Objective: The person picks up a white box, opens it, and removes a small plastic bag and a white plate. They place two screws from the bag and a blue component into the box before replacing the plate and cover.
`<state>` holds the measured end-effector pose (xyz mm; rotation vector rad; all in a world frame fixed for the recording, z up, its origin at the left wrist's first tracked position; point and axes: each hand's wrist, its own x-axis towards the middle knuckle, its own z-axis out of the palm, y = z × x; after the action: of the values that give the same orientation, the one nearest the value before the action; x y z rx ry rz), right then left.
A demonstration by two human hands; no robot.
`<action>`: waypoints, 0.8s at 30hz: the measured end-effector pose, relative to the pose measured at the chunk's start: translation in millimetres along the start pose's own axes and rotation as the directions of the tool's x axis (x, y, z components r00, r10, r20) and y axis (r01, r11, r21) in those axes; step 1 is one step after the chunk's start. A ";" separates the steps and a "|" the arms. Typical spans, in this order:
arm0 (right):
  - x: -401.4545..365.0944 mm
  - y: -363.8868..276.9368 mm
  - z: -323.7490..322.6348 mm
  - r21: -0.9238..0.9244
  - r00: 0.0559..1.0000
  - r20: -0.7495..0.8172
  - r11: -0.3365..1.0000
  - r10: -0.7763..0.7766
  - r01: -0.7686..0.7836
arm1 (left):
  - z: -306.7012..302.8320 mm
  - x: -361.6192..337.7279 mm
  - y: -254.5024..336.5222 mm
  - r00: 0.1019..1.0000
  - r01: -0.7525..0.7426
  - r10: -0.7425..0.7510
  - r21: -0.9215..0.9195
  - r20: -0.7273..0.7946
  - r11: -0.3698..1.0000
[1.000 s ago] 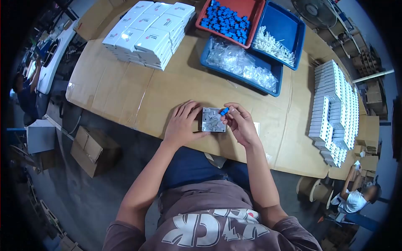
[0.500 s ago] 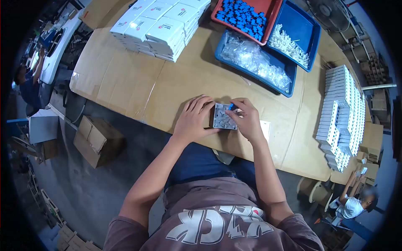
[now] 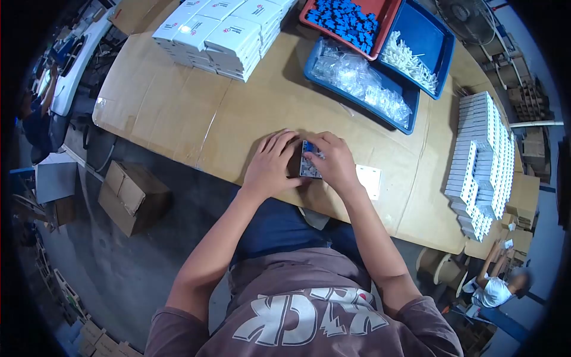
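A small open white box [image 3: 309, 169] lies on the cardboard-covered table between my hands, partly hidden by my right hand. My left hand [image 3: 270, 163] curves around its left side, thumb by the near edge and fingers by the far edge. Inside the far part of the box sits a small blue part [image 3: 307, 146]. My right hand [image 3: 334, 159] reaches over the box from the right, thumb and index finger closed on the blue part. Just right of that hand, a flat white plate [image 3: 370, 181] rests on the table.
Stacked white boxes [image 3: 232, 33] stand far left. At the back are a red tray [image 3: 386, 27] of blue parts, a blue tray [image 3: 443, 44] of white pieces and another blue tray [image 3: 410, 95] of clear bags. Piled white housings [image 3: 476, 154] line the right. Two people work farther off.
My right hand has shifted left over the box, and the blue part now shows near the box's far left corner. More of the white plate is uncovered. The camera view has moved slightly.
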<state>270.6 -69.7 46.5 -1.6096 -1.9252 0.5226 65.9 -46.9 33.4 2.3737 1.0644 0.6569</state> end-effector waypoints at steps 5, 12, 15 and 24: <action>4.4 -2.7 -1.2 0.016 1.000 0.022 1.000 0.004 -0.005 | 0.2 -1.4 -2.8 0.999 0.024 -0.025 0.013 0.037 1.000; -6.8 11.4 7.0 -0.176 0.991 0.014 0.976 -0.130 0.130 | -1.5 -0.3 -0.3 0.999 0.035 -0.035 -0.008 0.041 0.999; -26.0 0.0 7.2 -0.335 0.988 0.011 0.931 -0.152 0.147 | -4.2 0.9 0.0 0.996 0.033 -0.034 0.012 0.079 0.999; -38.8 9.9 -36.9 -0.054 0.983 -0.185 0.998 0.019 -0.030 | 0.5 -1.0 4.2 1.000 -0.028 0.028 0.040 0.001 0.999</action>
<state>306.3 -108.0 61.6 -1.6571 -1.7988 0.3189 68.0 -50.3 35.3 2.4273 1.0554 0.6512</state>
